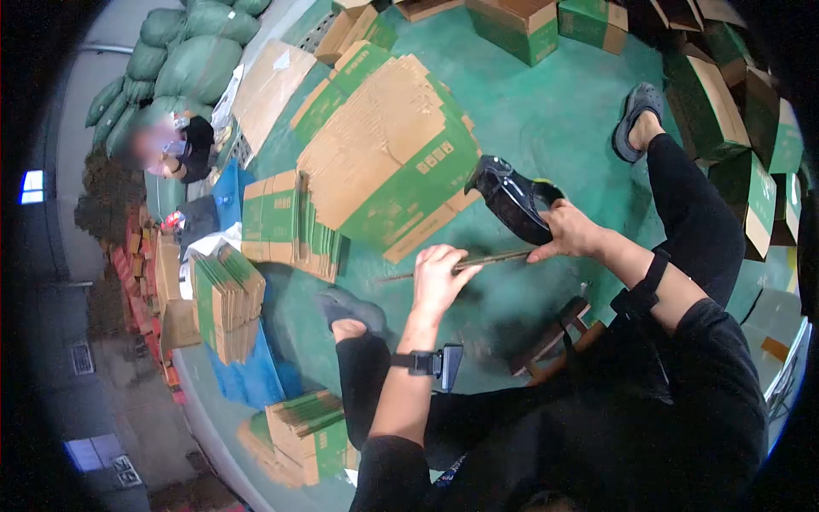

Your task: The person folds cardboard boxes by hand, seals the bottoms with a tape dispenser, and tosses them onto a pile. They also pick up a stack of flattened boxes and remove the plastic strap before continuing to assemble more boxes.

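Note:
My left hand (439,277) is closed, its thumb and fingers pinching a thin, flat brown piece (497,258), which looks like cardboard seen edge-on. My right hand (567,232) is closed round a shiny black tool (512,199) that looks like a tape dispenser. The thumb of that hand also touches the right end of the brown piece. Both hands are in front of my body, above the green floor. Just beyond the tool lies a large fanned stack of flattened green-and-brown cartons (388,154). The tool's far end overlaps the stack's edge in view.
More flattened cartons (286,218) stand to the left, with another bundle (229,299) on a blue sheet (247,373). Made-up cartons (704,102) line the right side. A low brown stool-like object (554,341) stands near my legs. Another person (175,149) is beside green sacks (200,68).

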The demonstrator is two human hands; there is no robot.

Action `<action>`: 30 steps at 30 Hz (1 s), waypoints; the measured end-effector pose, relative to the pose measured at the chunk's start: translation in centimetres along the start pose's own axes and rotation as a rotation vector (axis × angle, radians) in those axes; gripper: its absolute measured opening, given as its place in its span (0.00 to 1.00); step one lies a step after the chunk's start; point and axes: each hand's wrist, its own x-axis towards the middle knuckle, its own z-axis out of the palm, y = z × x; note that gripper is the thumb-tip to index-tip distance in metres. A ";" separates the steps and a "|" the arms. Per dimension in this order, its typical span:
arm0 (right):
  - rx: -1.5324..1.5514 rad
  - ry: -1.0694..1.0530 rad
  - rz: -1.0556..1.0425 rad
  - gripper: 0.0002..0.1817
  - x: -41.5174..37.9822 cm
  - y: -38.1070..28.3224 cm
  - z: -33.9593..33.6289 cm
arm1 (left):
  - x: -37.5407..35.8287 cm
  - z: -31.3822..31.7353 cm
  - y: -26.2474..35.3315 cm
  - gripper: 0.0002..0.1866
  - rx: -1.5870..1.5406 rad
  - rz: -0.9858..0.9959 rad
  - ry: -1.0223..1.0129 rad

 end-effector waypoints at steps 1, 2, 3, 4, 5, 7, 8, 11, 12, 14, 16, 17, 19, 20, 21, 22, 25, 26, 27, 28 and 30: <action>-0.041 -0.057 0.046 0.44 0.0 0.2 -0.3 | 0.1 -0.7 -0.5 0.12 0.093 0.025 0.180; -0.038 -0.039 0.068 0.44 -0.1 0.5 -0.4 | 0.0 -1.3 -1.0 0.13 0.178 0.052 0.357; 0.122 -0.040 0.134 0.45 0.1 0.7 -0.2 | -1.6 -1.2 -3.1 0.14 0.290 -0.140 0.442; 0.281 -0.040 0.197 0.47 0.4 0.9 0.0 | -2.8 -0.6 -5.2 0.15 0.401 -0.338 0.524; 0.428 -0.075 0.179 0.50 0.8 1.3 -0.2 | -2.8 -0.1 -5.2 0.15 0.392 -0.331 0.515; 0.413 -0.057 0.211 0.47 1.6 1.5 -0.8 | -4.0 0.9 -4.9 0.18 -0.205 -0.766 0.611; 0.408 -0.053 0.204 0.45 2.4 1.3 -0.9 | -4.6 1.1 -5.2 0.21 -0.224 -0.725 0.594; -0.276 -0.021 0.095 0.33 3.6 0.1 -2.4 | -5.8 0.9 -4.5 0.22 -0.219 -0.703 0.566; -0.433 -0.040 -0.009 0.30 4.0 -0.4 -2.5 | -6.4 1.2 -4.6 0.22 -0.287 -0.693 0.580; -0.599 -0.107 -0.219 0.24 4.7 0.1 -1.0 | -7.8 1.5 -4.1 0.23 -0.212 -0.663 0.527; -0.539 -0.143 -0.156 0.20 4.5 -0.3 -0.7 | -9.3 1.4 -3.2 0.25 -0.341 -0.704 0.480; -0.422 0.025 -0.090 0.19 4.2 -1.1 -0.7 | -9.4 0.8 -2.2 0.27 -0.439 -0.692 0.386; -0.267 0.184 0.015 0.20 4.7 -3.3 -1.5 | -8.5 0.0 1.6 0.32 -0.494 -0.653 0.323; -0.245 0.191 0.057 0.21 5.1 -4.5 -1.5 | -7.5 0.2 2.4 0.30 -0.400 -0.617 0.342; -0.257 0.146 0.024 0.24 6.4 -4.2 -0.8 | -6.7 -0.1 1.4 0.31 -0.379 -0.748 0.233; -0.268 0.211 -0.057 0.25 6.7 -4.5 -0.3 | -5.8 -0.2 -0.1 0.31 -0.361 -0.863 0.128; -0.305 0.350 -0.178 0.24 7.7 -3.9 1.7 | -3.7 2.7 -6.9 0.29 -0.229 -1.070 -0.282; -0.302 0.394 -0.226 0.23 7.7 -4.0 1.5 | -2.5 3.1 -6.8 0.29 -0.225 -1.061 -0.262; -0.170 0.322 -0.188 0.23 7.3 -4.1 1.2 | -1.6 3.6 -6.1 0.30 -0.163 -1.028 -0.299; -0.172 0.315 -0.207 0.23 6.8 -4.2 1.2 | -1.3 4.2 -5.2 0.30 -0.104 -1.011 -0.338; 0.137 0.523 -0.378 0.23 6.0 -4.0 1.0 | 0.9 4.2 -0.8 0.31 0.089 -1.118 -0.200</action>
